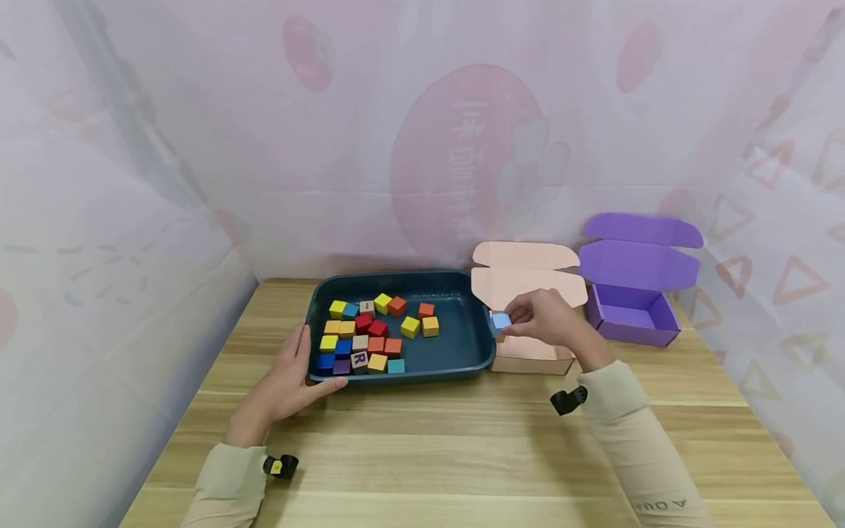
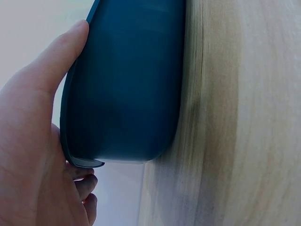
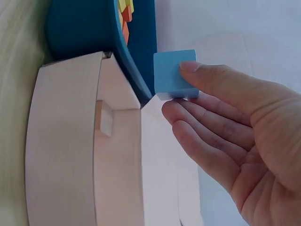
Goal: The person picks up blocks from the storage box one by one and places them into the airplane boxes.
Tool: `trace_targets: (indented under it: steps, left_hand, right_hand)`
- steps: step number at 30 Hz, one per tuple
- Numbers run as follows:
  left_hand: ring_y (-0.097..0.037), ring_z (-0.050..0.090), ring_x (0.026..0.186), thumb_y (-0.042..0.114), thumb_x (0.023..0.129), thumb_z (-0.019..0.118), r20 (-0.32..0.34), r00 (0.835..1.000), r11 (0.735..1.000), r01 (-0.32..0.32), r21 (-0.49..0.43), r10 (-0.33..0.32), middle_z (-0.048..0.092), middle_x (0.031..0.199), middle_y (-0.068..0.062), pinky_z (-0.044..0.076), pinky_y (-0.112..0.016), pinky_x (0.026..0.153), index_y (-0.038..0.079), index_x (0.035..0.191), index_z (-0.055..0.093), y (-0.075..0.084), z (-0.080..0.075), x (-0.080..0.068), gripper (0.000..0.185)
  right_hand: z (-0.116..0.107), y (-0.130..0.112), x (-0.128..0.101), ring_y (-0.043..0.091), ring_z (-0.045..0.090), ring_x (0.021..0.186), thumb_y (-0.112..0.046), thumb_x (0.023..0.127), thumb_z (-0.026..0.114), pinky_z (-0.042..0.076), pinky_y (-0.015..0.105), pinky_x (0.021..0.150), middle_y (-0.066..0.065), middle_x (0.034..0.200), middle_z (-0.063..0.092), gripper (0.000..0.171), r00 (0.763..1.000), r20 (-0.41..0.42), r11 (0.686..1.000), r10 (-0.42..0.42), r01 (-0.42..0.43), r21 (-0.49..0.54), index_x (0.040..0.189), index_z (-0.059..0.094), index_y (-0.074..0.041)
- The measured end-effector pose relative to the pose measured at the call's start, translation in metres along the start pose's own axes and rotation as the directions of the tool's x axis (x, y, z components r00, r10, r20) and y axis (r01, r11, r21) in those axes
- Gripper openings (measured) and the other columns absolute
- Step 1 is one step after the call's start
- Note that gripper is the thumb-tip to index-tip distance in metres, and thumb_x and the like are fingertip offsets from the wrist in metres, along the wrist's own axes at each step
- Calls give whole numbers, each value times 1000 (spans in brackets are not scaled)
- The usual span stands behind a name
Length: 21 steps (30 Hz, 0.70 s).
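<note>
Sleeved forearms nearest. Left hand (image 1: 290, 378) steadies tray (image 1: 403, 282) rim, fingers curled round it. Right hand (image 1: 551, 319) pinches light-blue cube (image 1: 501, 320) over pink box (image 1: 531, 358). Step: carrying cube to box; next likely calls for lowering, release.

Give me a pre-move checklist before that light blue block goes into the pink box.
1. Grip: right hand pinches the light blue block between thumb and fingers: ok.
2. Block position: over the pink box edge, beside the tray: ok.
3. Box open: lid flap stands up behind: ok.
4. Box contents: one pale block visible inside, the rest hidden: cannot tell.
5. Tray steady: left hand holds the blue tray at its rim: ok.
6. Purple box stands apart, clear of the hand: ok.
</note>
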<state>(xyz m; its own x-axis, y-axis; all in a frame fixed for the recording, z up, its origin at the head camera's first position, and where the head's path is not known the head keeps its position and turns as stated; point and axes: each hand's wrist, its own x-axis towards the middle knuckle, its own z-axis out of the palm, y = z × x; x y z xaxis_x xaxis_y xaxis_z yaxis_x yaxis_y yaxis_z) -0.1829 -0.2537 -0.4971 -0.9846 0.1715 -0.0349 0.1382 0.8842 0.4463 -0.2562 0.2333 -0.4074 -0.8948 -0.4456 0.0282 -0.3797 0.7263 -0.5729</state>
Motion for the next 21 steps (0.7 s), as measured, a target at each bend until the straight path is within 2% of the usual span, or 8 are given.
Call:
trace_targets:
  steps: [8, 13, 21]
  left_hand:
    - [-51, 11, 160, 76, 89, 66, -7, 1000, 1000, -4, -2, 4, -5, 177, -24, 23, -73, 125, -1, 168, -4, -1, -1, 0, 130]
    - [-51, 10, 160, 78, 89, 64, -3, 1000, 1000, 2, 4, -2, -6, 177, -24, 22, -73, 126, 0, 168, -5, -2, -1, 0, 131]
    - [-51, 10, 160, 77, 89, 65, -6, 1000, 1000, -4, -4, 4, -6, 177, -24, 22, -73, 126, 1, 168, -7, -3, 2, 0, 131]
  right_hand:
    - [8, 22, -6, 20, 80, 90, -22, 89, 87, 66, 41, 84, 7, 97, 82, 30, 1000, -10, 1000, 29, -28, 9, 110, 79, -2]
    - [22, 36, -5, 19, 79, 91, -24, 89, 87, 66, 41, 85, 6, 97, 82, 26, 998, -12, 998, 59, -59, 20, 106, 80, -6]
    - [47, 46, -4, 23, 80, 92, -20, 84, 91, 66, 40, 84, 11, 96, 82, 28, 994, -55, 995, 91, -89, 45, 103, 79, -3]
